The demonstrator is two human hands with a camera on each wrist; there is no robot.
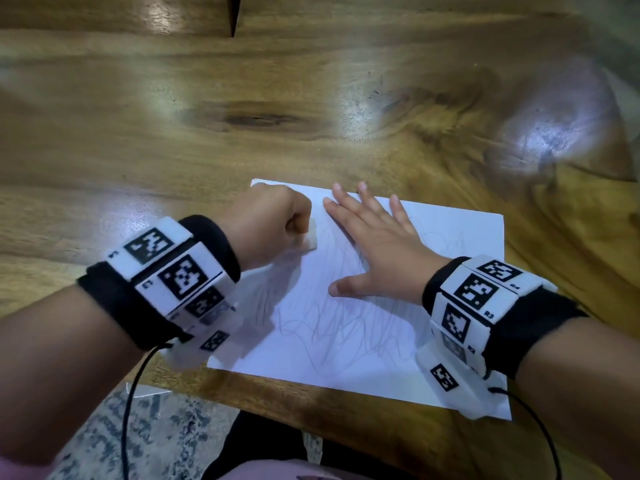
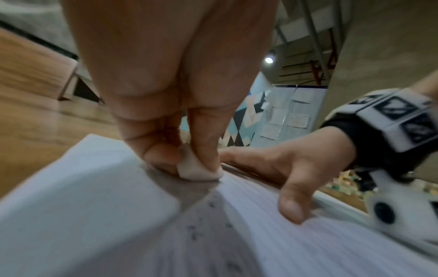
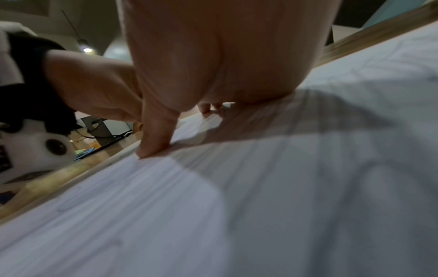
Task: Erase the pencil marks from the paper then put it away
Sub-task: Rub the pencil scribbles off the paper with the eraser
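Note:
A white sheet of paper (image 1: 346, 323) covered in grey pencil scribbles lies on the wooden table (image 1: 242, 116) near its front edge. My left hand (image 1: 277, 223) is curled into a fist near the sheet's far left corner and pinches a small white eraser (image 1: 310, 242), pressed down on the paper. In the left wrist view the eraser (image 2: 199, 168) sits between thumb and fingers, touching the paper (image 2: 94, 206), with dark crumbs behind it. My right hand (image 1: 377, 237) lies flat on the sheet with fingers spread, holding it down; its thumb (image 3: 156, 138) presses the paper (image 3: 260, 206).
The table's front edge (image 1: 311, 403) runs just below the paper, with a speckled floor (image 1: 162, 427) and my lap beyond it. Bare wood stretches behind and to both sides of the sheet. Cables hang from both wrist bands.

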